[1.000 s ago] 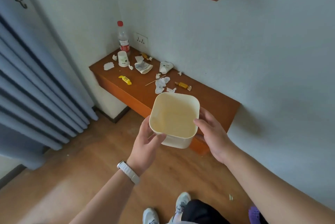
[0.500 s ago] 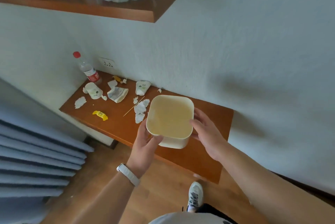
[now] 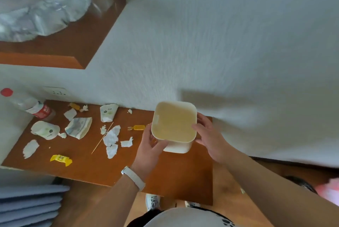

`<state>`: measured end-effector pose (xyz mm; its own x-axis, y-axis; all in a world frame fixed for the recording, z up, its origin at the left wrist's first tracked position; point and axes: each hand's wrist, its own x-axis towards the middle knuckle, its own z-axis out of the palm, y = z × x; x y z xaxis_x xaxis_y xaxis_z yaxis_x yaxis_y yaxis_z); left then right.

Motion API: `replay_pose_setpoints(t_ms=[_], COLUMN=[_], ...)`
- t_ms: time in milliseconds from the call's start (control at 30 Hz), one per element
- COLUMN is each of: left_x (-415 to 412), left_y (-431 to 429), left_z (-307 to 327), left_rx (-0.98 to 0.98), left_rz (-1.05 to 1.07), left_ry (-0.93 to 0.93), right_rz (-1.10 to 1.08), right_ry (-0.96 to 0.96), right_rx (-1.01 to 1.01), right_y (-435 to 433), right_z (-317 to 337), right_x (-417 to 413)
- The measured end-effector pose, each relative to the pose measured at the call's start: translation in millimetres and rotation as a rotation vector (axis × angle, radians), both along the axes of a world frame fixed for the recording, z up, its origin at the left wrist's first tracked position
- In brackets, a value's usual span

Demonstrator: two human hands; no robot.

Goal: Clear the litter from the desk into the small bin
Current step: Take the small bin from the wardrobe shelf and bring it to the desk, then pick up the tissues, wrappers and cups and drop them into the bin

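Bin (image 3: 174, 122) now nearer desk (image 3: 88, 169) right edge

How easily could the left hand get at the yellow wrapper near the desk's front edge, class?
Probably not yet: the left hand grips the small bin, as does the right hand. The yellow wrapper lies uncovered on the desk, so a freed hand likely could.

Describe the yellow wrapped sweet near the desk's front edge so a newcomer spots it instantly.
Start at the wooden desk against the wall; litter covers its left half. Near its front edge, left of the left hand holding the small bin, lies the yellow wrapped sweet. It is bright lemon with twisted ends; the two other sweets are amber and sit farther back.
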<state>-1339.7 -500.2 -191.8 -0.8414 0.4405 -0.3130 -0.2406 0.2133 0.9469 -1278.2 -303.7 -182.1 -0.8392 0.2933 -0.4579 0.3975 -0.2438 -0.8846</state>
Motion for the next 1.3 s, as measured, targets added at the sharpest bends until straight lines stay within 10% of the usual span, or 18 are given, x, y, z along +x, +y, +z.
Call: replay_pose_setpoints(t_ms=[1000, 1300], left_x=[-84, -82], left_y=[38, 31], left_z=[-51, -31], left_rx=[-0.165, -0.302], left_rz=[-0.392, -0.375], left_ry=[-0.011, 0.164], right_rz=[-0.290, -0.158], right_ry=[-0.150, -0.210], right_rx=[0.098, 0.594], right_y=[27, 33], right_z=[-46, -32], right_x=[-49, -38])
